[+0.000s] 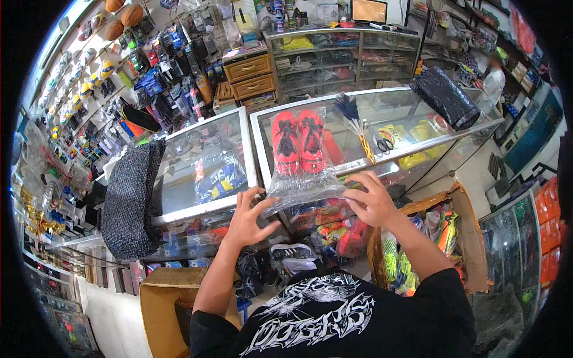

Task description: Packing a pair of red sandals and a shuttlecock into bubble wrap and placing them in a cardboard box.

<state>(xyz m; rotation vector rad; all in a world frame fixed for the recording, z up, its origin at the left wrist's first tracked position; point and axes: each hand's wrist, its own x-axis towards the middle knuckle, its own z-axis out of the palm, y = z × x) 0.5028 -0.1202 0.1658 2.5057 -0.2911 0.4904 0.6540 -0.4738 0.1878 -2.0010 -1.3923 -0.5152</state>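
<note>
A pair of red and black sports shoes [299, 142] lies side by side on the glass counter, inside a clear plastic bag [304, 190]. The bag's loose end hangs over the counter's near metal edge. My left hand [251, 219] is at the left corner of this end, its fingers at the plastic. At the right corner, my right hand [369, 199] has the film between thumb and fingers, and the bag's mouth is stretched between both hands. Whether my left fingers pinch the film is hard to tell.
Right of the shoes lie a feather duster [353, 118] and scissors [384, 144]. Dark rolled material [447, 98] rests at the counter's right, a black textured sheet [132, 201] at its left. Cardboard boxes stand below, one [472, 241] holding bagged shoes. A person [493, 83] stands far right.
</note>
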